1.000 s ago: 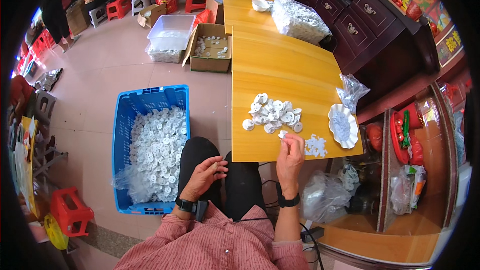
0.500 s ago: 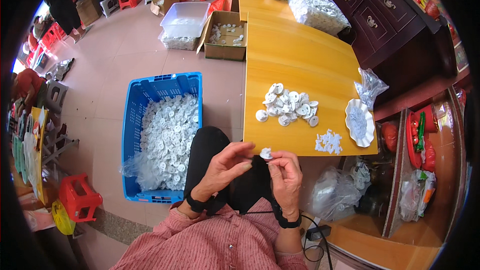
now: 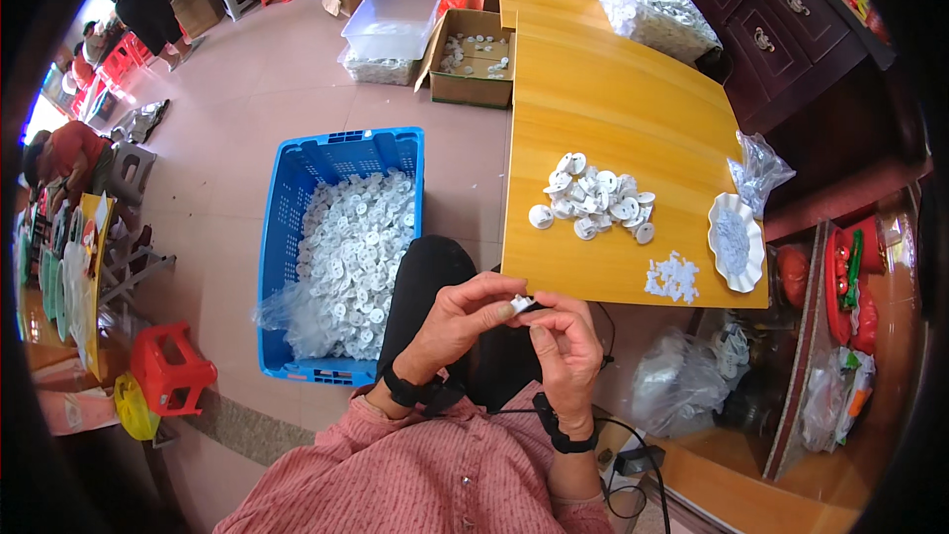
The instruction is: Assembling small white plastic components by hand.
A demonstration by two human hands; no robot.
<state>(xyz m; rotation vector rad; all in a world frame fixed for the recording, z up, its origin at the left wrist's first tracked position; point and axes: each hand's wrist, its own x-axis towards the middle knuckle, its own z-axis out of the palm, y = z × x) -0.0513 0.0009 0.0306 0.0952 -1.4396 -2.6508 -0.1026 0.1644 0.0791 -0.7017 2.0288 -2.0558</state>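
My left hand and right hand meet, both pinching one small white plastic part; fingers hide most of it. Ahead lies the counter.

A small white plastic piece is pinched between the fingertips of the left hand and right hand, held over the lap.

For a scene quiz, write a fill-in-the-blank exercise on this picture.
1. Both hands, left hand and right hand, pinch one small white ____ part.
2. The crate of white parts on the floor is ____ in colour.
3. The heap of white discs lies on the ____ table.

Missing words: plastic; blue; yellow
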